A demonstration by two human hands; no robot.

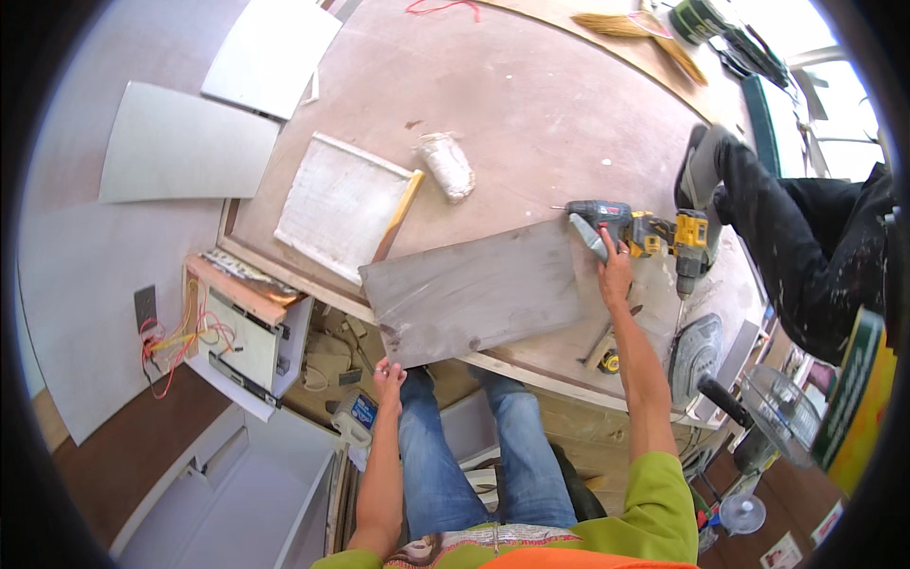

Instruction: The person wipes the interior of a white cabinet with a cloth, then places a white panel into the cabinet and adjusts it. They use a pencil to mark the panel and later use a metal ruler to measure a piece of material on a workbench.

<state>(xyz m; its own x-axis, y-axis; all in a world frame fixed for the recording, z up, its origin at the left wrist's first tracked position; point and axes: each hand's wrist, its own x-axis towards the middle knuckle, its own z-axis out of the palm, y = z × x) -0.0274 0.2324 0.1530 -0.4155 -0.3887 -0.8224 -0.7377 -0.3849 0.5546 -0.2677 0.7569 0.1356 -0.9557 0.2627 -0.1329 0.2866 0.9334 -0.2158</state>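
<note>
A long grey board (474, 296) with scuffs and dark smudges lies slanted across the near edge of the worktable. My left hand (388, 381) is closed at the board's near left corner, fingertips curled against its edge. Past the board's right end, my right hand (615, 273) holds a pale blue-grey, flat, elongated object (588, 236) whose kind I cannot make out. Right behind that object lies a dark blue cordless drill (599, 214), its bit pointing left. A yellow and black cordless drill (690, 230) is beside it, farther right.
Beyond the board are a white panel (336, 204) and a wrapped white roll (445, 167). A tape measure (609, 361) lies by my right forearm. Loose wires (194, 339) hang at the left. A person's dark-trousered leg (773, 228) and a fan (779, 410) are at the right.
</note>
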